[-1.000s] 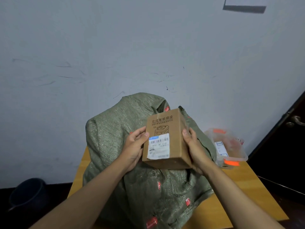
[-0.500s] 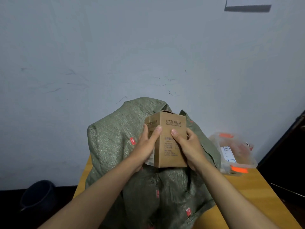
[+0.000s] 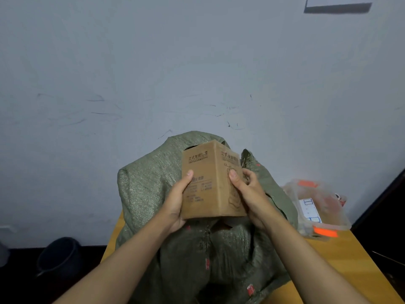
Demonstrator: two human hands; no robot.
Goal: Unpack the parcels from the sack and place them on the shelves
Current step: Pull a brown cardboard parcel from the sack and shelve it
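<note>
A brown cardboard parcel box (image 3: 208,183) with printed black text is held upright above the green woven sack (image 3: 153,194), which bulges on a wooden table (image 3: 341,257). My left hand (image 3: 177,200) grips the box's left side, thumb on its front face. My right hand (image 3: 247,194) grips the right side, thumb on the right face. One vertical corner of the box points toward me. The sack's inside is hidden.
A clear plastic parcel bag (image 3: 317,205) with orange tape and a white label lies on the table right of the sack. A dark bucket (image 3: 59,257) stands on the floor at the left. A pale wall rises behind. A dark doorway edge (image 3: 392,194) is at the right.
The box has been turned in my hands: the white shipping label that faced me is out of sight and a printed corner now faces me. Both hands stayed on the box.
</note>
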